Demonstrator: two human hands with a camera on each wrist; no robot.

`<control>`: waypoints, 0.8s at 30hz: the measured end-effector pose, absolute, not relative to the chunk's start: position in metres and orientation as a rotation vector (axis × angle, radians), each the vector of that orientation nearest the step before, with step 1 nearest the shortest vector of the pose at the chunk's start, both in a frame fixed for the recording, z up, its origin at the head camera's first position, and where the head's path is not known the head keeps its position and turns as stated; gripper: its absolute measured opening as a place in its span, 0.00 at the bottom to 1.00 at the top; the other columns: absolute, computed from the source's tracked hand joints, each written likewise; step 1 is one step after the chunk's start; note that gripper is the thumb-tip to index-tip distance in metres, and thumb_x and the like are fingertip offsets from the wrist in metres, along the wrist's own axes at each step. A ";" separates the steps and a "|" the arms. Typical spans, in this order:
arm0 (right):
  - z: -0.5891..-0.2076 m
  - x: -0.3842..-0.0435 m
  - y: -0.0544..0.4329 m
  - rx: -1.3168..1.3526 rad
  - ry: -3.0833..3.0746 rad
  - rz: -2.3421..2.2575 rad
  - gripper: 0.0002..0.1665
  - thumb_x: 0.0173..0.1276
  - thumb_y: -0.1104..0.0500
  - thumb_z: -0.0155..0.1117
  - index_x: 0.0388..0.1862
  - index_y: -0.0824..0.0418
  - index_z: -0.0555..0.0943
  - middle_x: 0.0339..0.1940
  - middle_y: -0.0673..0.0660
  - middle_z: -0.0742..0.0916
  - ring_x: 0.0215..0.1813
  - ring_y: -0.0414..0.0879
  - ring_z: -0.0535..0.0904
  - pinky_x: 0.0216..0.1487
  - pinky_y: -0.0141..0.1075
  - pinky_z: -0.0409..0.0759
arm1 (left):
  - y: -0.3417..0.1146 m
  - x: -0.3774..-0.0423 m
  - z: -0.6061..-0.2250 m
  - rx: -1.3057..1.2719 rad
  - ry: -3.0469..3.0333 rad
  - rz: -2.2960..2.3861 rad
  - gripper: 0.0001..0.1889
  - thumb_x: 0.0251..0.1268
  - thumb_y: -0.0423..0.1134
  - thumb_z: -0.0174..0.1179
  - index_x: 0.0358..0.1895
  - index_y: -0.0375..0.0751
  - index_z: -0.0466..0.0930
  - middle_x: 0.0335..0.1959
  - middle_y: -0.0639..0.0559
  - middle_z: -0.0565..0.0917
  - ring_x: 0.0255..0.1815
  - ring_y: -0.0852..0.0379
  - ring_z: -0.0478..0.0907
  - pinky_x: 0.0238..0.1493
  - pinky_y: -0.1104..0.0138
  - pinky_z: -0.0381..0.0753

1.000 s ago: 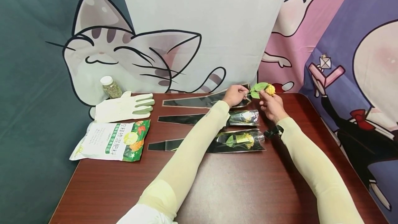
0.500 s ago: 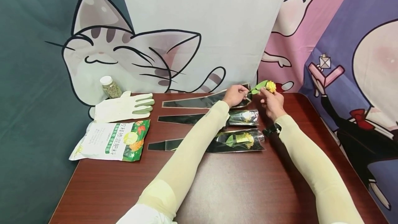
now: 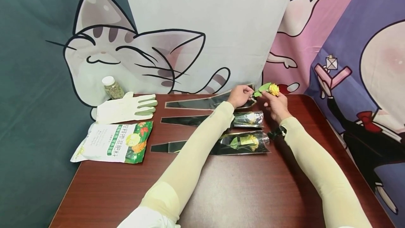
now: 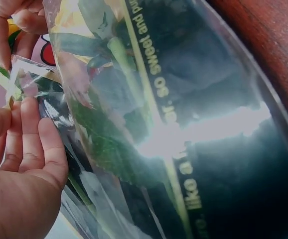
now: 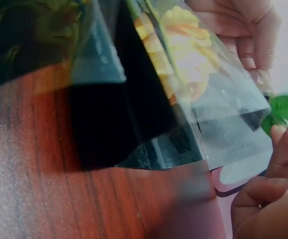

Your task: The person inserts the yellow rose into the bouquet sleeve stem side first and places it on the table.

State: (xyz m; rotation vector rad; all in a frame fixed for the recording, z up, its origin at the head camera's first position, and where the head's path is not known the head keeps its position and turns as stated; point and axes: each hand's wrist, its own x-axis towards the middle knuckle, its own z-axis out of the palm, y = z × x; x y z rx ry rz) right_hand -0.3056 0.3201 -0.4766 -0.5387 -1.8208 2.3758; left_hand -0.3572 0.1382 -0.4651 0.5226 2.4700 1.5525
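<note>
My right hand (image 3: 276, 106) pinches a yellow rose (image 3: 273, 89) just below its bloom, near the leaves. Its stem end points left into the mouth of the farthest black-and-clear flower sleeve (image 3: 196, 103). At that mouth, my left hand (image 3: 239, 96) pinches the clear film edge, also visible between the left fingertips (image 4: 30, 107) in the left wrist view. How far the stem reaches inside is hidden. Closer to me lie a middle sleeve (image 3: 183, 121) and a near sleeve (image 3: 161, 148), each with a yellow rose inside; my left forearm covers part of both.
On the left of the brown table (image 3: 240, 192) lie a white-and-green glove (image 3: 117, 110) and a printed fertilizer bag (image 3: 107, 143). A white-capped jar (image 3: 113, 89) stands behind them. A cartoon-printed cloth (image 3: 205, 6) hangs along the table's back edge.
The rose tips slightly up and then shifts a little left toward the sleeve mouth, with my right hand following. My left hand stays at the film edge.
</note>
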 end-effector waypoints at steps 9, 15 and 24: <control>-0.478 -0.307 0.315 -0.525 -1.923 2.366 0.20 0.70 0.58 0.76 0.55 0.52 0.77 0.28 0.46 0.93 0.14 0.34 0.75 0.13 0.26 0.72 | 0.141 -0.356 -0.461 0.516 2.454 1.559 0.09 0.81 0.41 0.61 0.48 0.45 0.91 0.32 0.54 0.90 0.35 0.58 0.88 0.39 0.76 0.78; -0.480 -0.308 0.318 -0.467 -1.969 2.426 0.19 0.73 0.58 0.73 0.56 0.52 0.75 0.30 0.45 0.93 0.14 0.35 0.76 0.15 0.27 0.73 | 0.141 -0.356 -0.461 0.517 2.440 1.576 0.09 0.80 0.40 0.62 0.49 0.44 0.91 0.33 0.53 0.91 0.36 0.57 0.89 0.38 0.76 0.79; -0.481 -0.298 0.333 -0.151 -1.842 2.719 0.09 0.85 0.54 0.57 0.56 0.52 0.70 0.40 0.53 0.95 0.23 0.45 0.84 0.24 0.35 0.70 | 0.136 -0.358 -0.464 0.521 2.439 1.598 0.09 0.80 0.40 0.62 0.49 0.43 0.91 0.33 0.52 0.91 0.34 0.60 0.88 0.39 0.77 0.78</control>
